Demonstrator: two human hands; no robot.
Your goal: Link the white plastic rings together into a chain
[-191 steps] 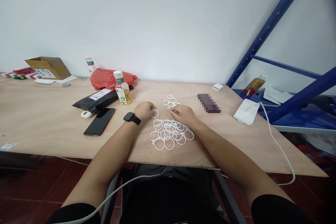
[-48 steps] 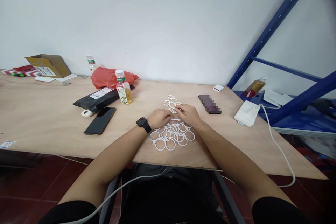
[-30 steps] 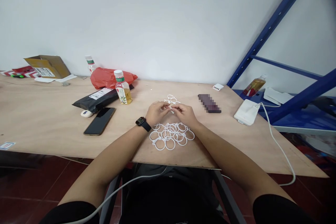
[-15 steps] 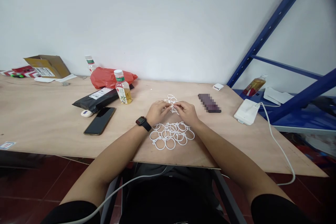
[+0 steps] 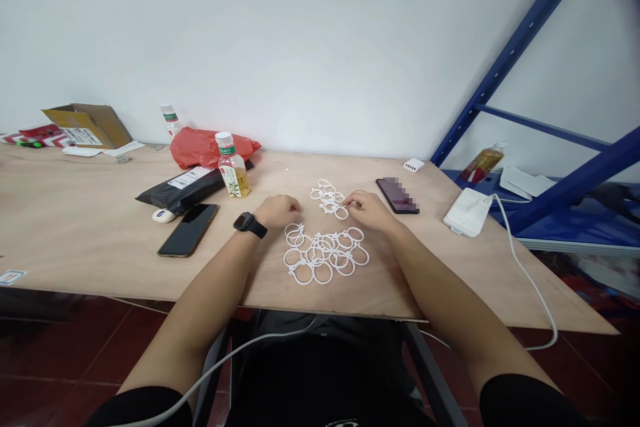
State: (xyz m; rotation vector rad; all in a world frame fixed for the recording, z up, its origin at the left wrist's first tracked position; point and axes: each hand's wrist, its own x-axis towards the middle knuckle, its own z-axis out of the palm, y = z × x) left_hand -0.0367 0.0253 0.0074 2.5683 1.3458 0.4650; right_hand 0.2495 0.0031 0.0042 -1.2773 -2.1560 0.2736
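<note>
White plastic curtain rings with small eyelets lie in two groups on the wooden table. The larger group [image 5: 325, 257] is nearer to me; the smaller group [image 5: 327, 196] lies beyond it. My right hand [image 5: 369, 209] is at the right side of the smaller group, its thumb and forefinger pinched at the edge of a ring [image 5: 342, 213]. My left hand [image 5: 277, 211], with a black watch on its wrist, rests by the upper left of the larger group. Its fingers are curled in, and no ring shows in them.
To the left are a dark phone [image 5: 189, 231], a black parcel [image 5: 181, 190], a drink bottle [image 5: 233, 167] and a red bag [image 5: 207, 147]. Another phone [image 5: 397, 195] and a white device with a cable [image 5: 467, 212] lie to the right, near a blue rack [image 5: 520, 20].
My hands have come apart from over the smaller group. The left moved left and toward me; the right shifted slightly right, leaving the smaller group of rings in plain view.
</note>
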